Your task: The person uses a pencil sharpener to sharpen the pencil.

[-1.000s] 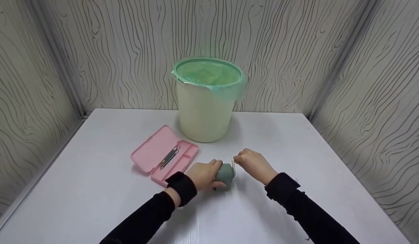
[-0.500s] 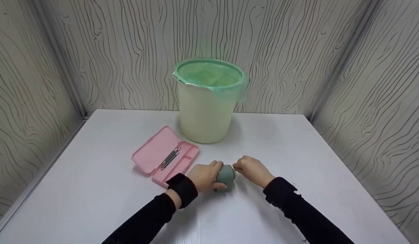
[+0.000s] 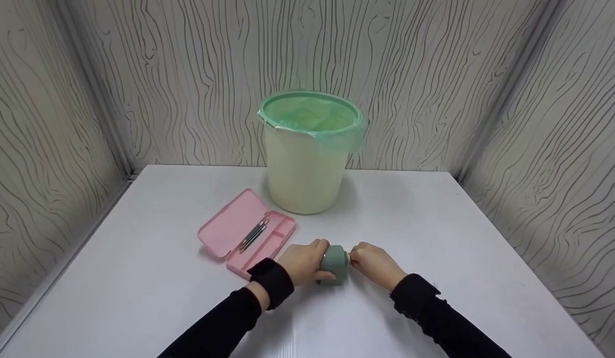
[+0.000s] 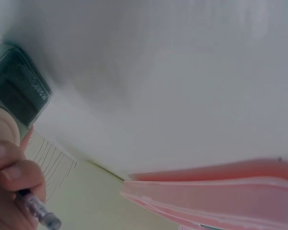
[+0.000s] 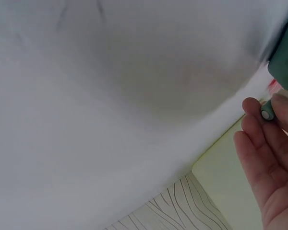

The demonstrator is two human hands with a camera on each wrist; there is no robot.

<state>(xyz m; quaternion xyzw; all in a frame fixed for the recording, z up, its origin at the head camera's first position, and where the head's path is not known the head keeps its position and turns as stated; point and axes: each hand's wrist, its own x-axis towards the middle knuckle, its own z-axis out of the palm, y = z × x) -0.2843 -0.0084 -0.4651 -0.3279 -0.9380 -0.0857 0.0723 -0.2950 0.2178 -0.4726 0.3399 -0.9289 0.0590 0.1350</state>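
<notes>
A green crank pencil sharpener (image 3: 332, 258) lies on the white table, with a dark see-through tray (image 4: 21, 86) and a cream round front (image 4: 2, 127) in the left wrist view. My left hand (image 3: 302, 261) grips its body from the left. A pencil (image 4: 36, 207) sticks out from between the left fingers, its tip end hidden by them. On the sharpener's other side, my right hand (image 3: 374, 263) pinches the small green knob (image 5: 267, 111) of the crank between thumb and fingers. Only a bit of the pale crank arm (image 3: 348, 257) shows beside the right fingertips.
Left of the sharpener lies an open pink pencil case (image 3: 267, 243) with several pencils (image 3: 254, 235) across its hinge side. Behind stands a cream bin (image 3: 307, 174) with a green rim and liner. Wood-grain panels (image 3: 203, 84) enclose the table.
My right hand has swung downward with the crank, which stood upright before. The left hand keeps its grip on the sharpener. The whole head view has shifted slightly.
</notes>
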